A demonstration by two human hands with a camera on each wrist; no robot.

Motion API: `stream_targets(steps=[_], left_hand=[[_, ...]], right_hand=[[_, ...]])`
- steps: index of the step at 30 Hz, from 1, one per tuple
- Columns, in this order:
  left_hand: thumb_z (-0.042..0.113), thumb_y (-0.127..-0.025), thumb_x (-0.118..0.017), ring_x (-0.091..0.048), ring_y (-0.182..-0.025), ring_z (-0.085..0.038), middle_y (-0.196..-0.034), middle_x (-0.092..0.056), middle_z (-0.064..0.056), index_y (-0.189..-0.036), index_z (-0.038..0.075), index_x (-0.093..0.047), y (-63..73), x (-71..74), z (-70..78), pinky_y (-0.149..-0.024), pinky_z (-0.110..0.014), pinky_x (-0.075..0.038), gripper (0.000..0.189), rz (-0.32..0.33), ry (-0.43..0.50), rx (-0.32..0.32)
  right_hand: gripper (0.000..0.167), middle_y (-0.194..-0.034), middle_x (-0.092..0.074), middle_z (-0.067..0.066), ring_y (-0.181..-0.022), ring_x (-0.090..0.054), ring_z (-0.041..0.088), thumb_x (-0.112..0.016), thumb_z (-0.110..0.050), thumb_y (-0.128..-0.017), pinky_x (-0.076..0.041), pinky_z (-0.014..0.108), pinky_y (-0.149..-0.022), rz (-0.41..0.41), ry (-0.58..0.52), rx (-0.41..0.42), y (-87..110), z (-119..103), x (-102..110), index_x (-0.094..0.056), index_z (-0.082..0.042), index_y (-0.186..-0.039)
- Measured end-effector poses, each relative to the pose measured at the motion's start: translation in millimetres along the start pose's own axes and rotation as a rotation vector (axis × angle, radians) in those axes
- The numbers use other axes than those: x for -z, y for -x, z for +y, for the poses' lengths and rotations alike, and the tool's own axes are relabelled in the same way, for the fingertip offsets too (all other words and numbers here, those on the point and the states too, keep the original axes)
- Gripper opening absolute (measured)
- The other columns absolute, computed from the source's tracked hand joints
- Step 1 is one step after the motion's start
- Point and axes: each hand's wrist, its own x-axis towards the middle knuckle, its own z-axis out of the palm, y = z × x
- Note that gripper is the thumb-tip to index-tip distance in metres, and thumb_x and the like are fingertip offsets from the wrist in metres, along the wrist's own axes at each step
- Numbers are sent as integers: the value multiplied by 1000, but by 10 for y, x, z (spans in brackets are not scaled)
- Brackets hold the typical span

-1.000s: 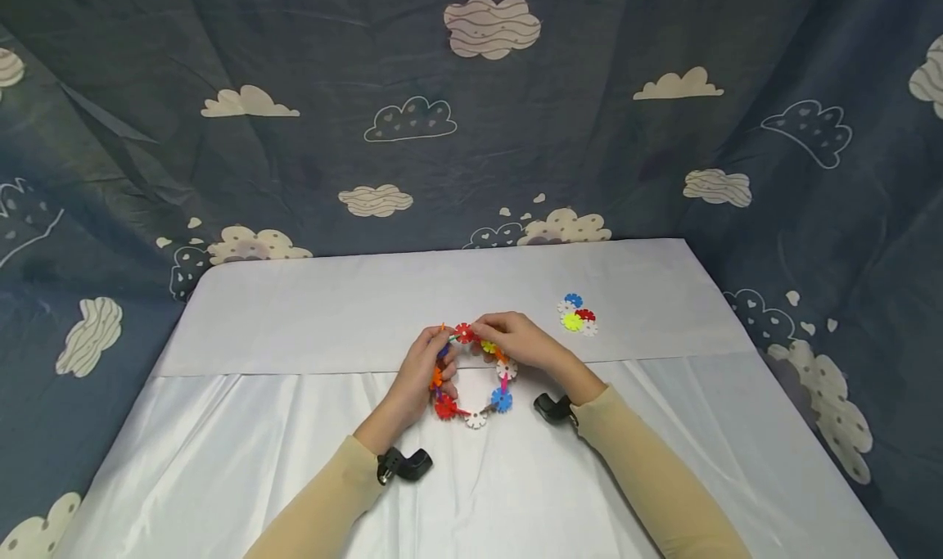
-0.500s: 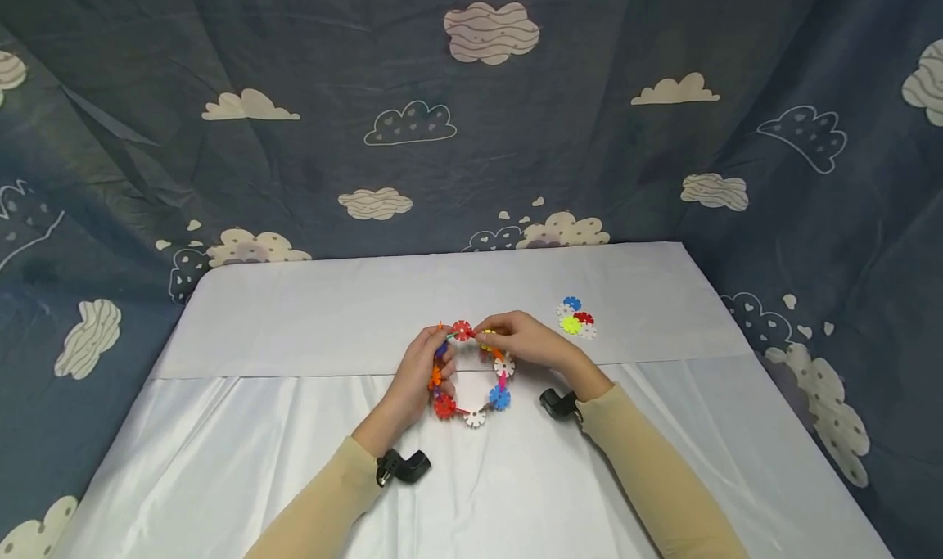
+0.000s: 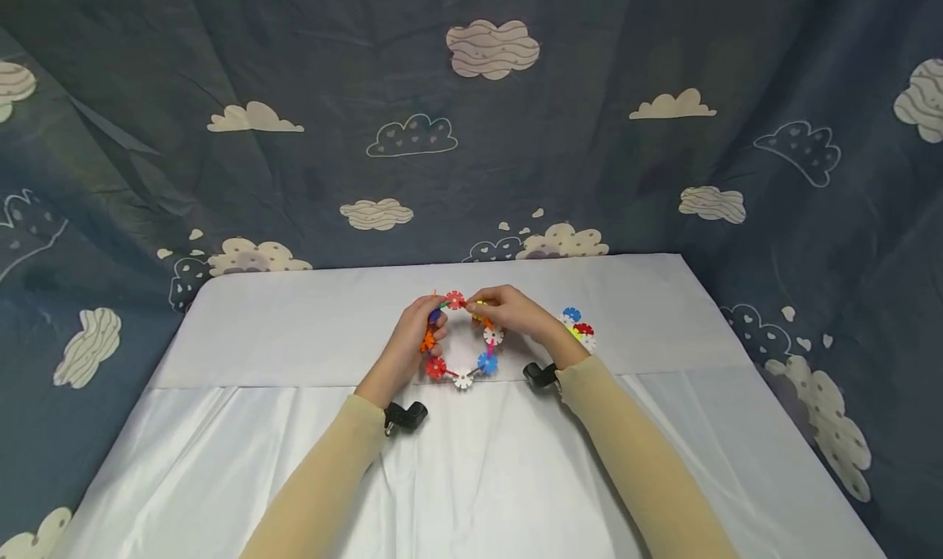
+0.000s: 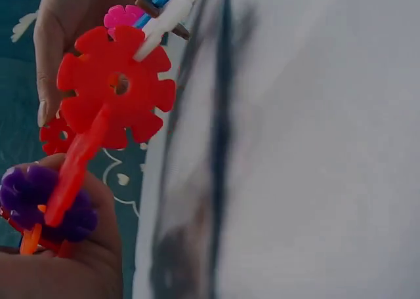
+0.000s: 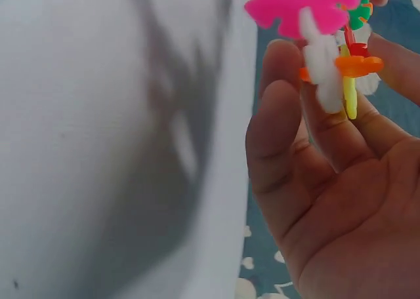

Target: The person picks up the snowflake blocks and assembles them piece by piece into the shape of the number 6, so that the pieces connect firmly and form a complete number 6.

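Observation:
A ring of linked plastic snowflake discs (image 3: 462, 380), in red, white, blue, orange, yellow and other colours, is held up over the white table between both hands. My left hand (image 3: 409, 338) grips its left side; in the left wrist view a purple disc (image 4: 49, 204) lies against those fingers, below a large red disc (image 4: 118, 82). On the upper right of the ring, my right hand (image 3: 516, 313) pinches the part between the red top disc (image 3: 454, 300) and a yellow one. A pink disc (image 5: 295, 7) and a white one appear close up in the right wrist view.
Several loose snowflake discs (image 3: 584, 330), blue, red, yellow and white, lie on the table just beyond the right forearm, which partly covers them. A white cloth (image 3: 295, 313) covers the table. Behind it hangs a dark curtain (image 3: 331, 68) with clouds.
Both hands and the ring have moved forward, up in the head view, over the far part of the table. The head view has tilted slightly upward. Both hands keep their hold.

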Motion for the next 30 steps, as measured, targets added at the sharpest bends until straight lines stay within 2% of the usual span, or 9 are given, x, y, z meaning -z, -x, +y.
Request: stream_targets(steps=[3, 6, 10, 13, 16, 19, 22, 27, 30], left_hand=[[47, -114, -40, -40, -55, -9, -77, -47, 4, -121, 13, -52, -24, 39, -77, -44, -21, -40, 37, 16, -5, 35], [51, -115, -32, -42, -52, -10, -73, -48, 4, -115, 10, -53, -8, 65, -135, -45, -22, -42, 46, 30, -17, 48], [45, -116, -34, -50, -55, -9, -81, -59, 0, -126, 4, -59, 37, 69, -159, -51, -21, -49, 49, 73, -95, 24], [38, -116, -40, -63, -63, -9, -100, -73, -8, -143, 6, -55, 78, 68, -168, -58, -23, -58, 45, 113, -140, 17], [39, -115, -43, -70, -69, -12, -118, -76, -15, -149, 9, -50, 113, 75, -177, -61, -27, -61, 46, 126, -150, 8], [43, -114, -47, -68, -66, -11, -124, -76, -17, -147, 8, -51, 124, 94, -206, -58, -24, -57, 48, 133, -179, -32], [42, -113, -51, -62, -63, -10, -123, -76, -18, -145, 7, -52, 121, 109, -238, -54, -21, -50, 48, 145, -178, -72], [39, -113, -53, -59, -65, -9, -122, -76, -16, -144, 5, -53, 99, 113, -276, -51, -20, -47, 46, 151, -135, -102], [38, -113, -53, -59, -65, -8, -120, -76, -14, -143, 7, -54, 92, 109, -287, -51, -20, -47, 43, 158, -133, -100]], right_hand=[[42, -105, -77, 3, -89, -60, 16, -65, -43, -105, -51, 33, -85, -18, 39, -15, -36, 60, -60, -73, -12, -132], [42, -107, -80, 4, -100, -65, 20, -64, -43, -106, -53, 42, -102, -33, 59, -8, -33, 94, -112, -73, -12, -133], [43, -116, -79, 6, -116, -66, 24, -65, -43, -105, -48, 52, -116, -16, 75, 6, -18, 118, -150, -72, -14, -136], [45, -122, -77, 8, -113, -65, 24, -64, -43, -105, -51, 49, -110, -4, 84, 5, -8, 127, -157, -69, -14, -140], [47, -118, -75, 11, -98, -63, 22, -63, -42, -106, -53, 40, -93, -2, 83, 1, -2, 131, -161, -66, -15, -144], [47, -118, -75, 11, -91, -61, 20, -61, -41, -107, -49, 32, -82, 4, 74, 6, 15, 147, -150, -63, -15, -146], [48, -124, -74, 13, -94, -65, 20, -57, -41, -109, -53, 29, -79, 24, 48, 19, 68, 189, -82, -61, -15, -148], [47, -121, -76, 17, -96, -72, 31, -55, -39, -111, -60, 36, -74, 152, -32, -1, 277, 320, 272, -62, -7, -145], [42, -116, -75, 18, -90, -69, 32, -61, -34, -109, -56, 35, -68, 286, 45, -61, 446, 474, 544, -66, -6, -140]])
